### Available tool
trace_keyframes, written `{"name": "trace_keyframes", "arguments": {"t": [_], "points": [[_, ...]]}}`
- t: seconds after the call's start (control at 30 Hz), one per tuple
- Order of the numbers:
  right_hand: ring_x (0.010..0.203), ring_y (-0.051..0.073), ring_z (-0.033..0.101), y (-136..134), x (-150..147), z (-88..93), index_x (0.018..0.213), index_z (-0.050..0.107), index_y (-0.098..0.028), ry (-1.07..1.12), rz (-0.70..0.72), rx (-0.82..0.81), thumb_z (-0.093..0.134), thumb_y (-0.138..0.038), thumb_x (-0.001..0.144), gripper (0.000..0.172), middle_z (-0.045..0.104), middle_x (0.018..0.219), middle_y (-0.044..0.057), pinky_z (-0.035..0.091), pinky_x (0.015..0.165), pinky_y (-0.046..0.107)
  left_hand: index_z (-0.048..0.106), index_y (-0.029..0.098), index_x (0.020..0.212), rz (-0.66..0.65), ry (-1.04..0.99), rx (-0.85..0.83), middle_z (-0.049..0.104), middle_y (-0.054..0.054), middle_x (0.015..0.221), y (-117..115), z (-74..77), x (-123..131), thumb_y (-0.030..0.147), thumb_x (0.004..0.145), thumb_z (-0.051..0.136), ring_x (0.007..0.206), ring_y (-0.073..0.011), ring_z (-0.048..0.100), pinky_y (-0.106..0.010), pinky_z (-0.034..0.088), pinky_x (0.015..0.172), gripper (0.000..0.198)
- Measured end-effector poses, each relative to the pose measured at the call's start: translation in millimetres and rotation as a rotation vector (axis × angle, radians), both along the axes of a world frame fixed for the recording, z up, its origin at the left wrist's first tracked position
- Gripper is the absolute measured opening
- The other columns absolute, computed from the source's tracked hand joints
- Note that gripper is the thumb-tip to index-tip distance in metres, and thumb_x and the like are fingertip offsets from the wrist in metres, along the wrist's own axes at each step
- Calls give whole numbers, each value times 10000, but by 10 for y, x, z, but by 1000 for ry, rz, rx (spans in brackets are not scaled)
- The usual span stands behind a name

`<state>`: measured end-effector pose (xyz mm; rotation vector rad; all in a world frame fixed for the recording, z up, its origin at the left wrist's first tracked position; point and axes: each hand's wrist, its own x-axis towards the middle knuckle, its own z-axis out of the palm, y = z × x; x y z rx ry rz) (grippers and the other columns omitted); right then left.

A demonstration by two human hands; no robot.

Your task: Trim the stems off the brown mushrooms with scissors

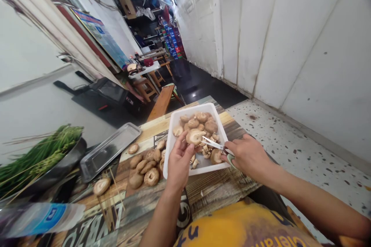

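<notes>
My left hand [179, 158] holds a shiitake mushroom [194, 137] over the white plastic tray [167, 162], its pale underside turned up. In my right hand [243, 156] is a pair of scissors [213, 143], fingers in the greenish handles. The blades are parted and their tips reach the edge of the held mushroom. Brown mushrooms [211, 126] and cut stems [194, 162] lie in the tray beneath both hands. Left of the tray, a pile of mushrooms [147, 166] rests on the wood-patterned table [214, 189].
At left stand a metal bowl of green vegetables [43, 154], a clear plastic tray [111, 148] and a plastic bottle [49, 218]. One mushroom [101, 186] lies near thin wooden skewers [108, 210]. Beyond the table is a wooden bench [162, 102]; a white wall [275, 38] runs along the right.
</notes>
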<state>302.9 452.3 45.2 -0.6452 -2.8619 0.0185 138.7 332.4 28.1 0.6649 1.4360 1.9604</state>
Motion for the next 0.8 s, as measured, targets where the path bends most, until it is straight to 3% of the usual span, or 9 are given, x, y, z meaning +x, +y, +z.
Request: {"name": "trace_keyframes", "arguments": {"t": [0.1,0.33,0.57,0.8], "points": [[648,176,581,37,-35,33,826,667,-163,-44,14,61,549,-321,872,202,688,729,64,260,700,336,536,200,1267,3,-25,-14,581,-97,1302,7,5,3,291,745,731,1138,-213,573,-315,533,888,565],[633,186,555,124,-116,52,849,655,-138,6,70,214,574,-384,873,260,657,702,74,246,679,339,536,191,1295,4,21,-65,632,-102,1229,-4,-16,10,357,766,695,1015,-198,622,-267,551,745,577],[600,187,545,135,-177,39,842,664,-129,38,129,271,603,-437,853,315,650,667,79,280,664,336,509,174,1333,42,102,-84,654,-107,1216,-4,-40,48,338,782,686,1039,-205,639,-283,545,814,602],[511,150,491,184,-205,8,737,663,-159,32,206,231,558,-394,874,292,618,572,44,323,666,326,523,144,1302,43,-46,-63,690,-116,1140,-34,35,113,334,726,738,1006,-214,663,-372,513,931,643]]}}
